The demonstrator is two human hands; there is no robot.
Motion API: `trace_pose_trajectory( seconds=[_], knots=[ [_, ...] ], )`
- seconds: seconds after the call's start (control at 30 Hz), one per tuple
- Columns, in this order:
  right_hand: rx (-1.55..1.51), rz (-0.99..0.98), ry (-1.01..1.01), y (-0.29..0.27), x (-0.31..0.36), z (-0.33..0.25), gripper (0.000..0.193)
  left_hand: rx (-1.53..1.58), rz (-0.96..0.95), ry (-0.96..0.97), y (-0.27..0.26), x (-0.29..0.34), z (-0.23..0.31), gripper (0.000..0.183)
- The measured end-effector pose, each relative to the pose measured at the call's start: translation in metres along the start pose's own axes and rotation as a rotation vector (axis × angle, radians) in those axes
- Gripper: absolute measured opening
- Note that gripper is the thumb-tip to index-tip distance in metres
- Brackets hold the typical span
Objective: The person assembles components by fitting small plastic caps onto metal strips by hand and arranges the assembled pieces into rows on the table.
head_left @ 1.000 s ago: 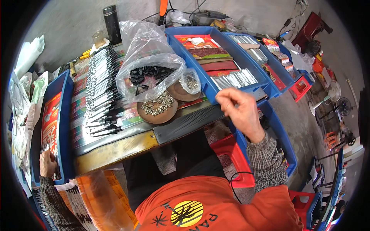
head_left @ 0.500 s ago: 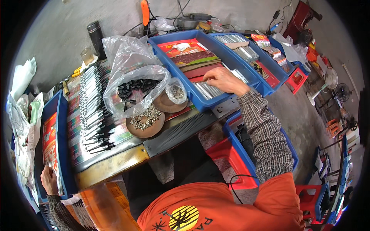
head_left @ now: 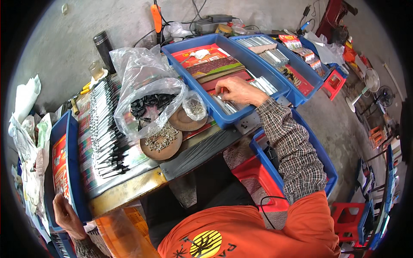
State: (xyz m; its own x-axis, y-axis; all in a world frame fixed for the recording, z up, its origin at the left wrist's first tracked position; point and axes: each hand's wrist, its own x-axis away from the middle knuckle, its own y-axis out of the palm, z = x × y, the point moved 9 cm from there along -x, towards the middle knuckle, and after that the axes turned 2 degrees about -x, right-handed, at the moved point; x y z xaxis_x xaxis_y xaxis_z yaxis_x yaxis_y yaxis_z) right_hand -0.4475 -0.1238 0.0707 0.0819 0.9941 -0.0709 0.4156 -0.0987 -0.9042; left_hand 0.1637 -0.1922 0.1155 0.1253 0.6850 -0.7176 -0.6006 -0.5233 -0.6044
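My right hand is over the near end of a long blue tray, fingers bent and pinched down at a row of flat silver metal strips. Whatever lies between its fingertips is hidden. At the far left, my left hand curls at the near end of another blue tray lined with red printed sheet; its fingers are closed and I cannot make out what they hold. More silver strips lie in the long tray, to the right of my right hand.
On the table, a row of silver pieces with black ends lies left of an open plastic bag of black parts. A brown dish holds small metal pins. Below the right arm stands a blue bin beside a red stool.
My left hand has turned and moved slightly right and nearer me; strips seen beside it before are not visible now. My right hand has shifted slightly left over the strips. The view has tilted.
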Motion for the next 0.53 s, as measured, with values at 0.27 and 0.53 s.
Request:
trace_pose_trajectory(
  seconds=[0.27,0.53],
  knots=[
    [-0.069,0.092,0.017,-0.010,0.009,0.005,0.022,0.572,-0.274,-0.328,0.048,0.033,0.084,0.012],
    [-0.219,0.267,0.090,-0.021,0.020,-0.013,0.014,0.755,-0.438,-0.343,0.074,0.060,0.129,0.016]
  ],
)
